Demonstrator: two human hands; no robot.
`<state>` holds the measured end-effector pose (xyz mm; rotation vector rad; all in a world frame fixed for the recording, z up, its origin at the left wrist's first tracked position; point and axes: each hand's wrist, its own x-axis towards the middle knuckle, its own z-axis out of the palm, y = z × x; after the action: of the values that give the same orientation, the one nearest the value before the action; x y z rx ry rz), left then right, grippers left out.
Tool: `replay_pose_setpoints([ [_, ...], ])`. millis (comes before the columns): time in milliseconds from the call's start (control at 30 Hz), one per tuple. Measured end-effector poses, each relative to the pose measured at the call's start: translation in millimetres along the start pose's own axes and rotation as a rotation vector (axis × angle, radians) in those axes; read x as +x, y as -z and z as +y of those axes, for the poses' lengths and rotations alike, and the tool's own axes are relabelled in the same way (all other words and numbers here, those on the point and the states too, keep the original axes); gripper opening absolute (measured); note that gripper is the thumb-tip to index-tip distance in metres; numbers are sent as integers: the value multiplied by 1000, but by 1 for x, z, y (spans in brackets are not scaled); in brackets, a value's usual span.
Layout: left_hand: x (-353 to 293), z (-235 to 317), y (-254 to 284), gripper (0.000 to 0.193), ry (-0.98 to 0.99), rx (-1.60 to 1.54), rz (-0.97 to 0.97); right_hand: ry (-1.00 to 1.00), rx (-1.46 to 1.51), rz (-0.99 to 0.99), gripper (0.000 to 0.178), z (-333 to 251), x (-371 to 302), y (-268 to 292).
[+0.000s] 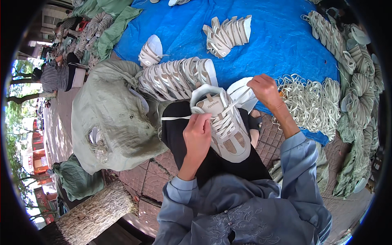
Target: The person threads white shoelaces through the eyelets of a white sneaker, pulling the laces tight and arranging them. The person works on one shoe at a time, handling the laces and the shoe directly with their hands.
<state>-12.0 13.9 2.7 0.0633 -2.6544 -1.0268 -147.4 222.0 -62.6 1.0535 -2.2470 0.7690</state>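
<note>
A white, beige and tan shoe upper lies across my lap, toe toward me, its lower eyelets laced. My right hand is closed at the upper right of the shoe, pinching a white shoelace that runs taut from the lacing. My left hand is closed at the shoe's left eyelet edge, fingers pinched on the lace; its other stretch sticks out to the left over my dark trouser leg. The fingertips partly cover the left eyelets. Behind the tongue, the padded collar gapes.
Stacked shoe uppers lie beyond my knees, another stack on the blue tarp. A heap of white laces sits to the right. A bulging grey-green sack stands left, near a stone bench. More bundled uppers line the right.
</note>
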Motion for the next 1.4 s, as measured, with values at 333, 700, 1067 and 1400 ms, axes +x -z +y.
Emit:
replay_pose_setpoints([
  [333,17,-14,27,18,-658,680,-231,139,-258,-192,7,-6,33,22],
  [700,-14,-19,12,15,-22,-75,26,-1200,1436,-3,19,-9,-3,-3],
  [1067,14,-30,60,18,519,-1675,197,-1098,1541,538,38,66,4,55],
  [1400,-33,-260,338,25,605,-1228,886,-1162,1097,769,34,270,-67,181],
])
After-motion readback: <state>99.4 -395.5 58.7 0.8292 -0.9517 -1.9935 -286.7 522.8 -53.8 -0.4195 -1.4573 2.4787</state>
